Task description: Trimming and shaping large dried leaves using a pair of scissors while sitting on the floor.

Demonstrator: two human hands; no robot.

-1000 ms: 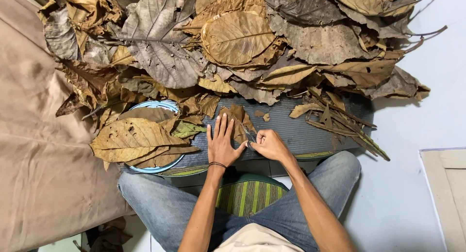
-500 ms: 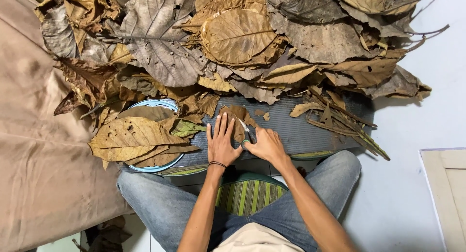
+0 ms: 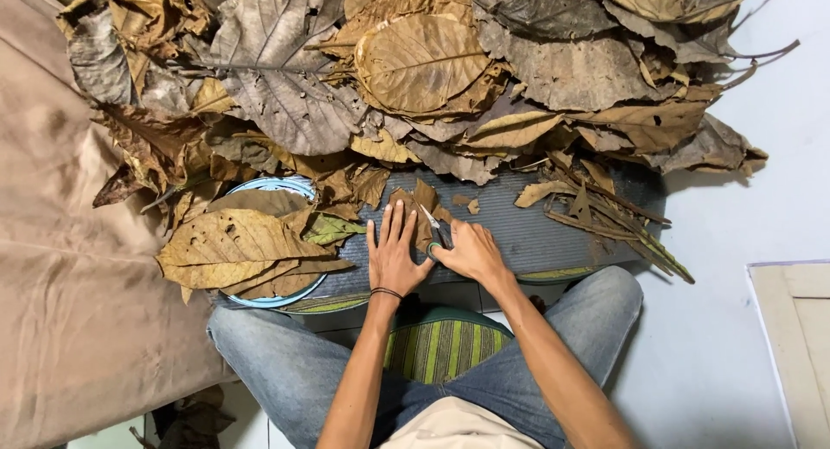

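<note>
On the grey ribbed mat (image 3: 536,233) in front of the seated person's knees lies a small, dry, brown leaf piece (image 3: 422,209), and both hands are on it. The left hand (image 3: 395,257) is spread flat with straight fingers and presses the piece down against the mat; it grips nothing. The right hand (image 3: 471,252) is closed around the green handles of a small pair of scissors (image 3: 435,233), whose blades point into the leaf beside the left fingers.

The leaf looks very light, thin and brittle, with curled and torn edges, so I judge it will crack if it is pinched hard or bent. It seems better to hold it flat under the palm, near the cutting line, than to lift it by an edge.

Behind the mat rises a big heap of large dried brown leaves (image 3: 415,69). A round light-blue tray (image 3: 278,186) with more leaves is on the left, and thin leaf stems (image 3: 605,211) lie on the right.
</note>
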